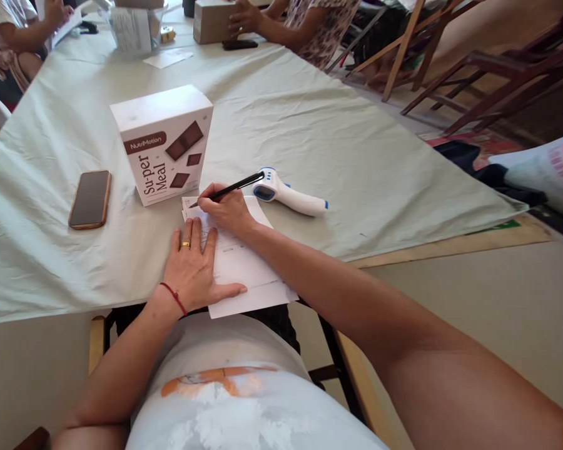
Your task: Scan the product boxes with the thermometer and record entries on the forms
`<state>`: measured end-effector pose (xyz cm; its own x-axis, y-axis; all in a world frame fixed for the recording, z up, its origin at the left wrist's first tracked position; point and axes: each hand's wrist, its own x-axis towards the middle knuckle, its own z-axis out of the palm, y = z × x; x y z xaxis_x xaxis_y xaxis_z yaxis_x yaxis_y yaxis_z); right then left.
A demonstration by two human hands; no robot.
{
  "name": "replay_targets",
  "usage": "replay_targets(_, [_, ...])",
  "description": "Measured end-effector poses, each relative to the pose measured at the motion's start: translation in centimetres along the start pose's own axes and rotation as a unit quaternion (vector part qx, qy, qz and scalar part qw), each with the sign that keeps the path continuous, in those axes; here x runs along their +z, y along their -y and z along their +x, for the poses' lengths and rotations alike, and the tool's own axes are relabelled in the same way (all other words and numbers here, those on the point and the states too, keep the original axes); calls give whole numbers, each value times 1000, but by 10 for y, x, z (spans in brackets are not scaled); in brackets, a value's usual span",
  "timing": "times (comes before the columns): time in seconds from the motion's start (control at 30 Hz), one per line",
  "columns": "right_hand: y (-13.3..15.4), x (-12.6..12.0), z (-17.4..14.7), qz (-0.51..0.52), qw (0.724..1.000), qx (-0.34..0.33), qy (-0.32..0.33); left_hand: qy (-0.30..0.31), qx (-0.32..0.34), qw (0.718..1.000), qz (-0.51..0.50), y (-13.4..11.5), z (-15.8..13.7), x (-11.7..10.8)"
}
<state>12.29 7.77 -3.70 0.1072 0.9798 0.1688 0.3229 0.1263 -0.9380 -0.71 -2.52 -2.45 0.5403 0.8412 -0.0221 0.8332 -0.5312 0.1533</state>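
A black pen (237, 186) is pinched in my right hand (228, 209), its tip down at the top left of the white paper sheets (248, 269). My left hand (194, 262) lies flat with fingers spread, pressing on the left side of the sheets. Some small writing shows on the paper, too small to read. Just behind my hands stands a white and brown NutriMotion box (166, 144), upright. To the right of my right hand a white and blue infrared thermometer (293, 195) lies on its side.
A smartphone (90, 199) lies at the left on the pale tablecloth (356, 187). At the far end are a clear plastic bin (136, 28), a cardboard box (211, 22) with another person's hands (246, 17) at it, and a dark phone (240, 44). Wooden chairs (488, 75) stand at right.
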Motion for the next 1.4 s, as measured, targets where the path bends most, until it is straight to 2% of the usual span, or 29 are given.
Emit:
replay_targets(0.37, [0, 0, 0, -34, 999, -3, 26, 0, 6, 1000, 4, 1, 0, -1])
replay_targets(0.63, [3, -1, -2, -37, 999, 9, 25, -36, 18, 999, -1, 3, 0, 4])
replay_targets(0.83, [6, -2, -2, -11, 1000, 12, 26, -25, 20, 999, 4, 3, 0, 3])
replay_targets(1.4, [8, -2, -2, -25, 999, 13, 24, -21, 14, 1000, 7, 3, 0, 1])
